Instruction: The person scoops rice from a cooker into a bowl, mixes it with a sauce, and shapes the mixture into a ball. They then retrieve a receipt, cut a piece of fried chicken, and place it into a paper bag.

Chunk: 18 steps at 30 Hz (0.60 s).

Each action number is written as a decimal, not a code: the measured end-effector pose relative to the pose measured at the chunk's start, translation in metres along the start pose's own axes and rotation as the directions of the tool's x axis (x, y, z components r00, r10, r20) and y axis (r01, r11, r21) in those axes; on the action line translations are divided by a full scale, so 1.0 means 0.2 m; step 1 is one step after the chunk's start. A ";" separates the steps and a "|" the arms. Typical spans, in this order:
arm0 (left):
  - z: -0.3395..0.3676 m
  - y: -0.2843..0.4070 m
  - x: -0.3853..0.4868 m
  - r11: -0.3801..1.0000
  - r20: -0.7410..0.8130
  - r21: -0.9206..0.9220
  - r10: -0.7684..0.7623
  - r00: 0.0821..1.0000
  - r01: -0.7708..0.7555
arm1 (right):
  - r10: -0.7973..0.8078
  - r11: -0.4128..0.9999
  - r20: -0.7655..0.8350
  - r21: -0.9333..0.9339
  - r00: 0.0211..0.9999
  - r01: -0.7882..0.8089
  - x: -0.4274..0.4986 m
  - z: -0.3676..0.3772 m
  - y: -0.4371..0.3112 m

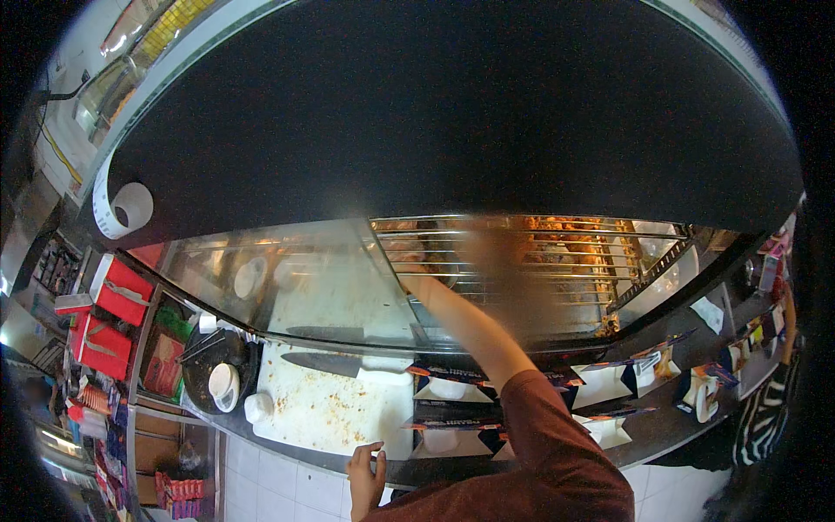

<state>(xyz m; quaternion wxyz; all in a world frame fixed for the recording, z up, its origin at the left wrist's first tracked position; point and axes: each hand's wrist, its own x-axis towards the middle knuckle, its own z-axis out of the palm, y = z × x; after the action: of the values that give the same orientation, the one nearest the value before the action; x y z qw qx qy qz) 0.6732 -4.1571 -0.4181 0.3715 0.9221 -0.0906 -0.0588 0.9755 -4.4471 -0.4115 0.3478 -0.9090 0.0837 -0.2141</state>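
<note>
My right hand (406,254) reaches past the edge of a sliding glass door (319,280) into a lit food display case; bars of a wire rack (450,264) cross in front of it, so its grip is unclear. Browned food pieces (574,241) lie beyond the rack's bars. My left hand (366,473) hangs at the near edge of a white cutting board (326,411), fingers apart and holding nothing visible. Crumbs dot the board. Across its far side lies a large knife (319,364) with a white handle.
Open paper boxes (450,440) line the counter right of the board. To the left are a round black pan (196,378), a white cup-like container (225,385) and red boxes (107,346). The case's dark top (443,117) spans the upper view. At far right stands a person in striped clothing (763,417).
</note>
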 end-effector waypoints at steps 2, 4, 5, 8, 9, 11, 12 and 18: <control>0.01 0.00 0.01 0.998 0.045 0.028 -0.063 0.997 0.062 | 0.018 1.000 -0.011 0.021 1.000 -0.018 0.01 0.04 -0.03; 0.02 -0.03 0.00 0.999 0.037 0.023 -0.032 0.999 0.031 | 0.031 0.998 -0.019 0.048 0.999 -0.030 0.01 0.07 -0.06; 0.02 -0.04 0.01 1.000 0.034 0.020 -0.015 0.999 0.014 | 0.035 0.998 -0.026 0.062 0.999 -0.034 0.02 0.08 -0.08; 0.02 -0.08 0.00 0.997 0.039 0.073 0.032 0.999 -0.035 | 0.053 0.990 -0.026 0.128 0.998 -0.050 0.01 0.10 -0.08; 0.02 -0.08 -0.01 0.997 0.045 0.070 0.023 0.999 -0.026 | 0.054 0.984 -0.024 0.173 0.998 -0.049 0.00 0.09 -0.07; 0.01 -0.10 -0.01 0.998 0.061 0.064 0.011 0.998 -0.015 | 0.064 0.953 -0.015 0.298 0.998 -0.057 -0.02 0.05 -0.04; 0.02 -0.10 -0.02 0.999 0.062 0.040 0.018 0.998 -0.020 | 0.077 0.923 -0.001 0.379 0.997 -0.071 -0.04 0.02 -0.02; 0.03 -0.06 0.03 0.996 0.109 -0.031 0.092 0.990 -0.089 | 0.104 0.460 0.234 0.851 0.967 -0.255 -0.19 -0.12 0.06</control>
<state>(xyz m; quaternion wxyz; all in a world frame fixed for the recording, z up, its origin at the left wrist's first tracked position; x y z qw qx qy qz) 0.6791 -4.1540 -0.4298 0.3803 0.9075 -0.1518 -0.0938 0.9310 -4.4587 -0.4153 0.7873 -0.6038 0.0322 -0.1207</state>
